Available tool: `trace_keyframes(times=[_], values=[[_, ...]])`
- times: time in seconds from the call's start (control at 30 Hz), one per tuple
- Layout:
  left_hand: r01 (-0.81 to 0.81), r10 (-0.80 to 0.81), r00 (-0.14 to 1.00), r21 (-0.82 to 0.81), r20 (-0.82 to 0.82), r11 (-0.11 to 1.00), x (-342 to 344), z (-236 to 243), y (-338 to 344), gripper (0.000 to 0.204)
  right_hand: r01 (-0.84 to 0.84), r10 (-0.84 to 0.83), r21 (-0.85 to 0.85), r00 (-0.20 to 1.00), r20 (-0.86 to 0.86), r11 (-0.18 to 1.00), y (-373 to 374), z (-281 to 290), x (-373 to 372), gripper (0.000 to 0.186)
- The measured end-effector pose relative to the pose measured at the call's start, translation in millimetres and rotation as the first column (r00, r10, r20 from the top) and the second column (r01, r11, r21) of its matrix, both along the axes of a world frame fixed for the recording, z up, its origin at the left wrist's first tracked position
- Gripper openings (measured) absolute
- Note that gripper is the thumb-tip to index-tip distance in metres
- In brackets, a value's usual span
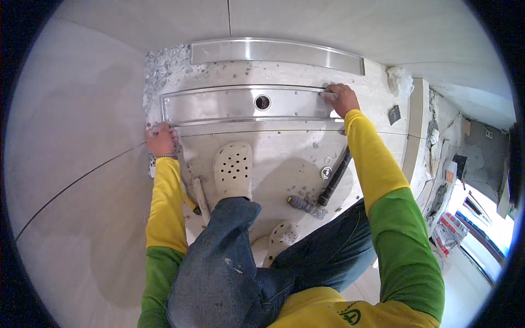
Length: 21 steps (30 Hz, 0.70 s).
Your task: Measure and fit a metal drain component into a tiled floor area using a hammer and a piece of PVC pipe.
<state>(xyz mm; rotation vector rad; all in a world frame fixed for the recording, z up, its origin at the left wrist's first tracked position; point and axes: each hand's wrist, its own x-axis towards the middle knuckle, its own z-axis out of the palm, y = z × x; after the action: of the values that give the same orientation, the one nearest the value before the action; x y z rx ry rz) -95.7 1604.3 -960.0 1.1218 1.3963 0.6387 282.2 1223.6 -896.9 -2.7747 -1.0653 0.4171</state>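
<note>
A long stainless steel shower drain tray (219, 105) lies across the floor in front of me, with a round dark outlet hole (262, 102) near its middle. My right hand (343, 100) is closed on its right end, fingers over the far rim. At the near left corner, my left hand (161, 140) has its fingers curled against the tray's edge; part of their grip is hidden. Beyond the tray, a second long metal channel piece (273, 53) rests along the foot of the far wall.
Close to my feet lie a hammer (334, 177) with a black handle, a small metal ring (326, 172) and a narrow strip (201, 199). Grit is scattered over the floor. Crumpled plastic (402, 81) and a dark scrap (394, 114) sit at right. Walls rise at left and ahead.
</note>
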Motion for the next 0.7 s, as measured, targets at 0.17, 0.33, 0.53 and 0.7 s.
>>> trace_keyframes(times=[0.17,0.33,0.53,0.7], values=[[0.019,-0.007,0.996,-0.139,0.085,0.99,-23.6,-29.5,23.3,0.019,-0.006,0.006,0.011,1.0,0.028,1.0,14.4,-8.6,-8.3,0.034],[0.128,-0.102,0.99,-0.329,0.094,0.936,-22.5,-59.9,28.1,0.015,0.016,-0.011,-0.089,0.998,0.057,0.996,6.4,-3.1,-8.4,0.032],[0.169,-0.126,0.982,-0.359,0.139,0.918,-15.1,-71.4,31.0,0.01,0.02,-0.015,-0.049,0.993,0.118,0.999,-10.2,-16.5,-4.0,0.029],[0.186,-0.065,0.955,-0.411,0.29,0.892,-40.9,-71.5,62.1,0.008,0.05,-0.048,-0.014,0.992,0.119,0.999,13.7,-23.1,-12.9,0.027]])
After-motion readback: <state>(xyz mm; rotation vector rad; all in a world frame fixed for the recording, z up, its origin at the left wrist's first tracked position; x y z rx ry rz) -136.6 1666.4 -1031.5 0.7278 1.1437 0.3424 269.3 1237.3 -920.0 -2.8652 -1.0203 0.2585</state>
